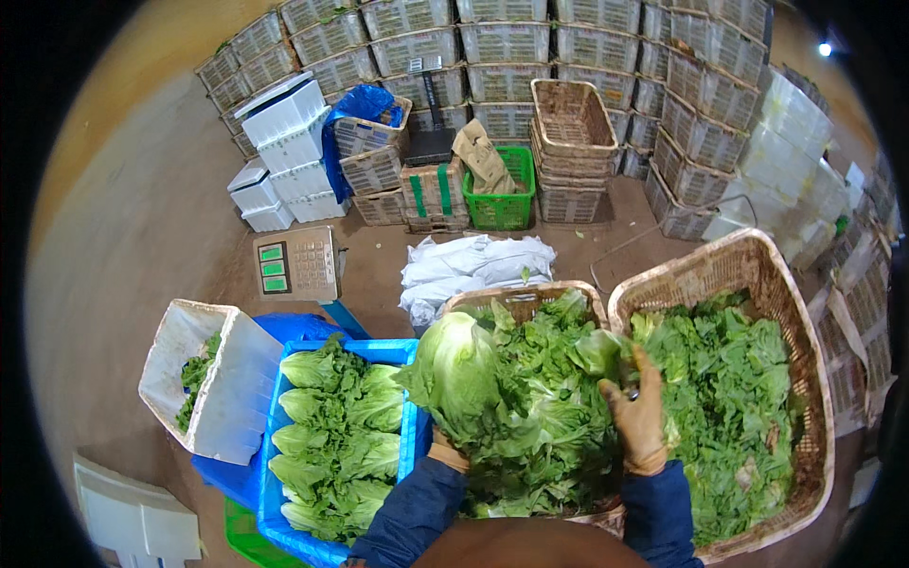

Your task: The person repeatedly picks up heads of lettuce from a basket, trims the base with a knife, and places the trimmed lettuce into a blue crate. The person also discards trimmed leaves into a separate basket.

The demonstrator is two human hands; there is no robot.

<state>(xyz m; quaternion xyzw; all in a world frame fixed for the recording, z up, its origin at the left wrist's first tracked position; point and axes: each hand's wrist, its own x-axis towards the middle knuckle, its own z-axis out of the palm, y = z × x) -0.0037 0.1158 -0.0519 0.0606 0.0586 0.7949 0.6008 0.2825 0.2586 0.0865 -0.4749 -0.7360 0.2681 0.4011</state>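
My left hand (449,454), in a tan glove, holds up a large head of leafy lettuce (458,355) from below, and its leaves hide most of my fingers. A crate of loose lettuce (522,302) lies under it. My right hand (639,419), gloved too, is over the border between this crate and a larger plastic crate (809,355) of loose leaves. A blurred lettuce leaf (596,351) is between its thumb and fingers. Something small and shiny (632,392) shows at that hand; I cannot tell what it is.
To the left, a blue-lined crate (410,444) holds rows of lettuce heads (309,397). Beside it are a white foam box (248,397) and a scale display (302,263). White bags (476,266), a green basket (499,213) and stacked crates (504,42) stand ahead.
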